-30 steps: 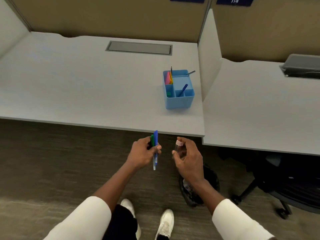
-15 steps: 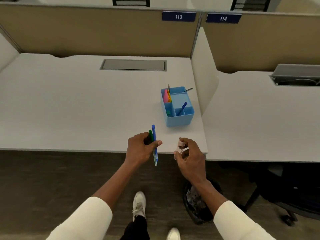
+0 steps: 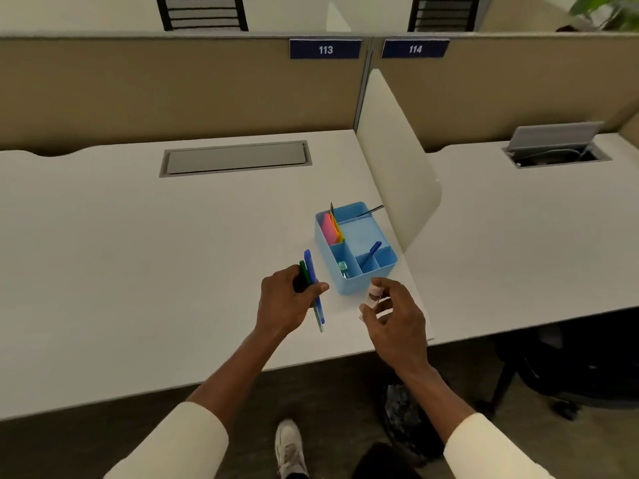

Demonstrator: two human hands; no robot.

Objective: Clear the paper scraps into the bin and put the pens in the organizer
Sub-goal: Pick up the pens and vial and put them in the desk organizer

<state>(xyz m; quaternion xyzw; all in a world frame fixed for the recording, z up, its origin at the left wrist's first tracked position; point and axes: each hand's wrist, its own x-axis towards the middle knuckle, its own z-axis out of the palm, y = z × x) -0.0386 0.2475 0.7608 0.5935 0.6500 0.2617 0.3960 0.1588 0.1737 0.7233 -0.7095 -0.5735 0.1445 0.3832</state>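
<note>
1. Pens (image 3: pixel 313 288) sat clamped in the left hand (image 3: pixel 287 302), just beside the organizer (image 3: pixel 356 247).
2. Right hand (image 3: pixel 394 316) pinched a small capped vial (image 3: pixel 374 295).
3. Judged next: lower the pens into a compartment.

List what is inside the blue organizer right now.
The blue organizer holds pink and orange sticky notes, a blue pen, a small clear item, and two dark thin tools at its far end. The compartment floors are partly hidden by the walls.
</note>
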